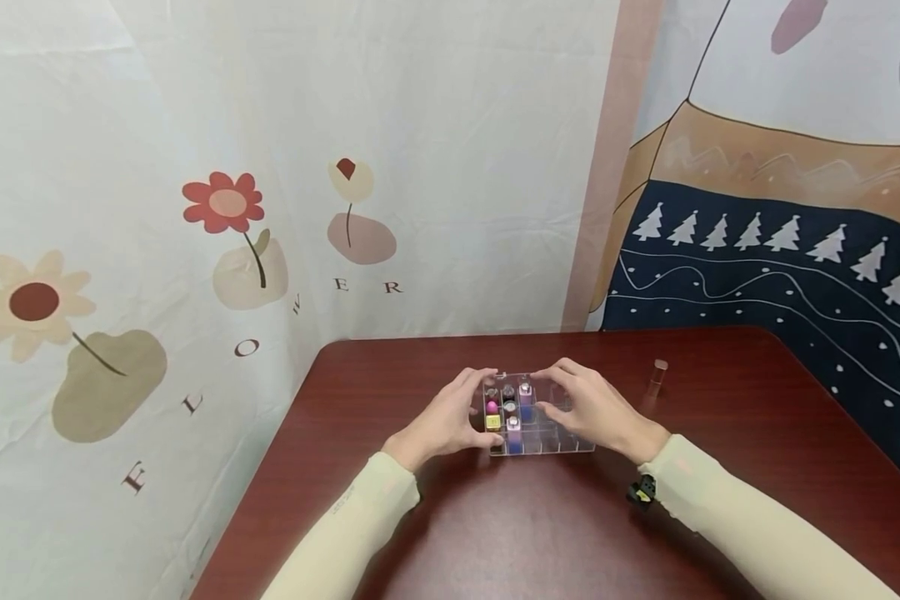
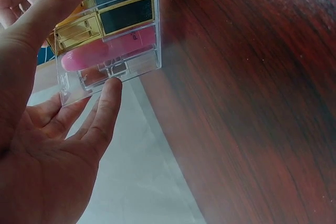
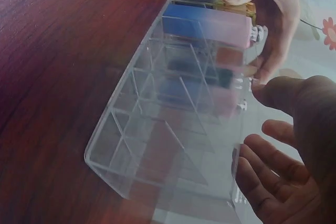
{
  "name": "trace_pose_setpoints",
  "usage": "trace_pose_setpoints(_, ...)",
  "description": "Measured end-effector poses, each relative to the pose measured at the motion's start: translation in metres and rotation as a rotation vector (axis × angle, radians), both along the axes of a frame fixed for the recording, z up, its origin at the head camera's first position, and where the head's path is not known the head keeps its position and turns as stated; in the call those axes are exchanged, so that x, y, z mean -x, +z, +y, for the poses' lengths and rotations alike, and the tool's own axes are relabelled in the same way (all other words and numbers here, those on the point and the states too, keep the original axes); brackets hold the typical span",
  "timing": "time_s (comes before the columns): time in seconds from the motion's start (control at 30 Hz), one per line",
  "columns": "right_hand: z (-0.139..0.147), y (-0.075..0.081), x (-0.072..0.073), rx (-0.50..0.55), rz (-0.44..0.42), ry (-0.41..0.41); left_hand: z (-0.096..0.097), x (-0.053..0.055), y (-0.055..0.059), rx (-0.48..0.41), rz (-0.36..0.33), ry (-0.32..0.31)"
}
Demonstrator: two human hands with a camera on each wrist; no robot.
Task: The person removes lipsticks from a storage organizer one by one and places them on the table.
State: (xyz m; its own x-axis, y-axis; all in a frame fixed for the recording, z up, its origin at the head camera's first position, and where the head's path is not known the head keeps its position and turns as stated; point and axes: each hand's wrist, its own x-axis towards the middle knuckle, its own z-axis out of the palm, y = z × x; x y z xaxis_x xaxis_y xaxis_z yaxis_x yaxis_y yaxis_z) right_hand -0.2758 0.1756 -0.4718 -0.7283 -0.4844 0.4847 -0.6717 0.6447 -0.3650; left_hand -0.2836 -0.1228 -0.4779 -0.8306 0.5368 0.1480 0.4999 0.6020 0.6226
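Note:
A clear plastic lipstick organizer [image 1: 558, 440] stands on the table, divided into square compartments. Its left columns hold a gold-and-black lipstick [image 2: 126, 14], a bright pink tube [image 2: 110, 51], two pink-and-blue lipsticks [image 3: 207, 24] with pale tops, and some darker ones. My left hand [image 1: 450, 417] grips the organizer's left end, thumb at the near corner and fingers at the far side. At the back edge, the fingers of my right hand [image 1: 592, 404] are loosely bent, the thumb apart from them above the compartments. I see nothing between them.
A small tube with a brownish cap [image 1: 659, 371] stands upright on the dark red wooden table [image 1: 570, 533], right of the organizer. A black device [image 1: 641, 492] is at the right wrist. Behind the table hang a flower-print curtain [image 1: 457, 167] and a navy tree-print cloth [image 1: 765, 275].

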Motion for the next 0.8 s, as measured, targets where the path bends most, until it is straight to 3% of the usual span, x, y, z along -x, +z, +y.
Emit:
trace_pose_setpoints(0.23,-0.01,-0.004,0.004,-0.01,-0.028,-0.042,0.0,-0.001,0.002,0.015,-0.002,0.001)
trace_pose_setpoints(0.5,-0.022,-0.008,0.003,-0.048,0.006,-0.111,0.001,0.0,0.001,0.011,0.0,0.004)
trace_pose_setpoints(0.8,-0.028,-0.011,0.001,-0.024,0.042,-0.132,0.001,-0.002,0.002,-0.01,0.014,-0.012)
